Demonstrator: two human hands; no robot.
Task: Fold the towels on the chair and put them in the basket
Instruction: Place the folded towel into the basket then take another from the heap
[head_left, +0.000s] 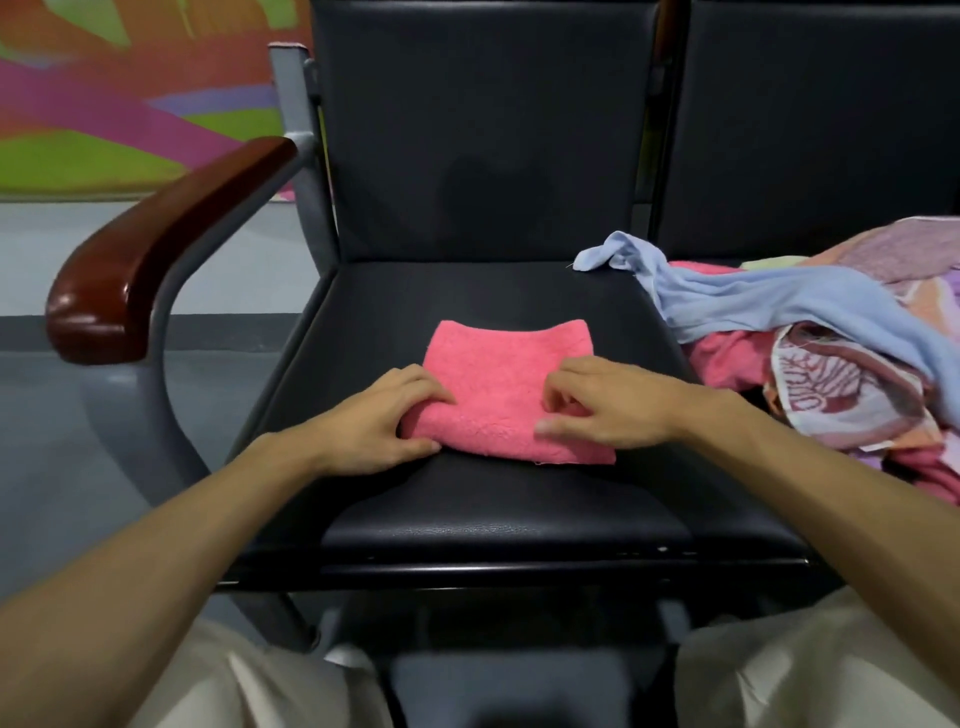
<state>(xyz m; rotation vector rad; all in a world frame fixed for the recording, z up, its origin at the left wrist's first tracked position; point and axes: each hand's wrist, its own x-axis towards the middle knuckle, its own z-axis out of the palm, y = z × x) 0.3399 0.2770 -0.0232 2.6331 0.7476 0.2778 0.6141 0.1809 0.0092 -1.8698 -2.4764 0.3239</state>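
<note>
A folded pink towel (498, 379) lies on the black chair seat (493, 514) in front of me. My left hand (382, 418) grips its near left edge, thumb under the fold and fingers curled on top. My right hand (605, 408) pinches the near right part of the towel with curled fingers. A heap of unfolded towels (852, 374) lies on the neighbouring seat at the right, with a light blue towel (769, 301) draped over it. No basket is in view.
A wooden armrest (156, 249) on a grey metal frame stands at the left of the chair. The black backrest (483, 130) rises behind the seat. Grey floor lies to the left, and my knees are at the bottom of the view.
</note>
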